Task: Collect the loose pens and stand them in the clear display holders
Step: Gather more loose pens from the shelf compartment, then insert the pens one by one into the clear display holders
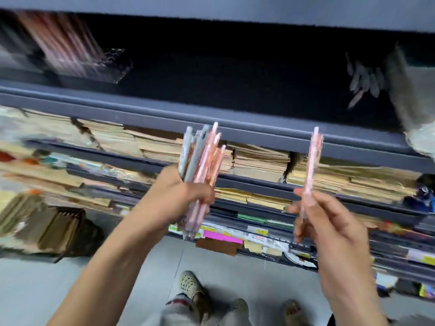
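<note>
Gripping a bundle of pens (200,165) upright, the left hand (179,196) sits beside the right hand (329,217), whose fingers (303,196) pinch one pink pen (312,165) upright below the shelf edge (141,107).

Left hand (179,196) closed its grip round a bundle of pens (200,161), right hand (329,222) pinched a single pink pen (312,165) upright, clear display holder (103,64) blurred on the dark shelf (211,107) above.

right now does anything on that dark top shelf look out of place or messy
Yes. At the right end of the dark shelf, a few loose pens lie scattered, not standing in a holder. The clear holder at the left is tilted in this blurred view. The left hand grips a bundle of pens; the right hand holds one pink pen.
</note>
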{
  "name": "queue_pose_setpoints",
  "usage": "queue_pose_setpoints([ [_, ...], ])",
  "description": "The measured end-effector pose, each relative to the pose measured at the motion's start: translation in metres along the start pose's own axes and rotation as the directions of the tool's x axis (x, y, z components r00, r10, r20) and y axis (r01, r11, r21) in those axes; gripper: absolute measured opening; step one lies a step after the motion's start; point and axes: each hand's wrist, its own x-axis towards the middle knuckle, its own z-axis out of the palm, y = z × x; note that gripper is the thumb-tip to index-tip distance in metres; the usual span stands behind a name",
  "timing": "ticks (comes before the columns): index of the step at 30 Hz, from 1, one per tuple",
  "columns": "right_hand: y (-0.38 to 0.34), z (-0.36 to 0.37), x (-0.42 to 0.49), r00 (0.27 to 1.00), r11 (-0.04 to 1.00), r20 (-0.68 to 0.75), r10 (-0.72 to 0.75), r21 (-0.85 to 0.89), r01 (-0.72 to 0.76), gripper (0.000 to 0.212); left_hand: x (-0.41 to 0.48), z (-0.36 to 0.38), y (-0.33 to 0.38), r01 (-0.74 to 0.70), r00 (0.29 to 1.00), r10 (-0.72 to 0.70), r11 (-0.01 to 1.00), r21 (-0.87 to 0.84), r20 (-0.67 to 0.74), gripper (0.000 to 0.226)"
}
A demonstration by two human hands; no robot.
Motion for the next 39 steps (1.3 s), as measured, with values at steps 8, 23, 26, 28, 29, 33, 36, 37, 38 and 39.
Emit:
queue_pose_setpoints([
  [8,0.02,0.066,-0.025,0.938,0.987,0.315,0.144,0.017,-0.157,0.024,-0.063,-0.044,-0.069,0.015,0.971,-0.093,0.944,-0.331,-0.221,0.014],
  [23,0.016,0.252,-0.038,0.884,0.986,0.437,0.163,-0.061,-0.152,0.034,-0.084,-0.206,-0.091,-0.068,0.894,-0.138,0.898,-0.434,-0.427,0.039],
  [26,0.011,0.295,-0.042,0.901,0.991,0.418,0.12,-0.004,-0.13,0.03,-0.08,-0.245,-0.093,-0.061,0.894,-0.14,0.902,-0.428,-0.425,0.029],
  [28,0.01,0.32,-0.043,0.914,0.993,0.394,0.102,0.016,-0.118,0.028,-0.075,-0.269,-0.094,-0.052,0.9,-0.138,0.907,-0.418,-0.413,0.036],
  [29,0.011,0.331,-0.043,0.922,0.994,0.376,0.096,0.02,-0.112,0.027,-0.072,-0.281,-0.095,-0.046,0.906,-0.133,0.912,-0.407,-0.401,0.037],
  [33,0.014,0.369,-0.042,0.948,0.997,0.311,0.073,0.003,-0.078,0.025,-0.054,-0.318,-0.097,-0.034,0.949,-0.093,0.919,-0.392,-0.3,0.024],
  [36,0.016,0.389,-0.036,0.962,0.998,0.264,0.069,-0.013,-0.068,0.018,-0.036,-0.337,-0.097,-0.035,0.972,-0.063,0.916,-0.399,-0.228,0.021],
  [37,0.015,0.395,-0.033,0.967,0.998,0.247,0.064,-0.015,-0.062,0.017,-0.03,-0.341,-0.096,-0.031,0.976,-0.057,0.918,-0.396,-0.208,0.019],
  [38,0.013,0.4,-0.028,0.972,0.999,0.229,0.054,-0.021,-0.05,0.019,-0.022,-0.345,-0.095,-0.028,0.98,-0.052,0.919,-0.394,-0.191,0.017],
  [39,0.012,0.405,-0.023,0.977,0.999,0.211,0.039,-0.029,-0.033,0.021,-0.014,-0.349,-0.094,-0.027,0.983,-0.045,0.92,-0.39,-0.176,0.016],
])
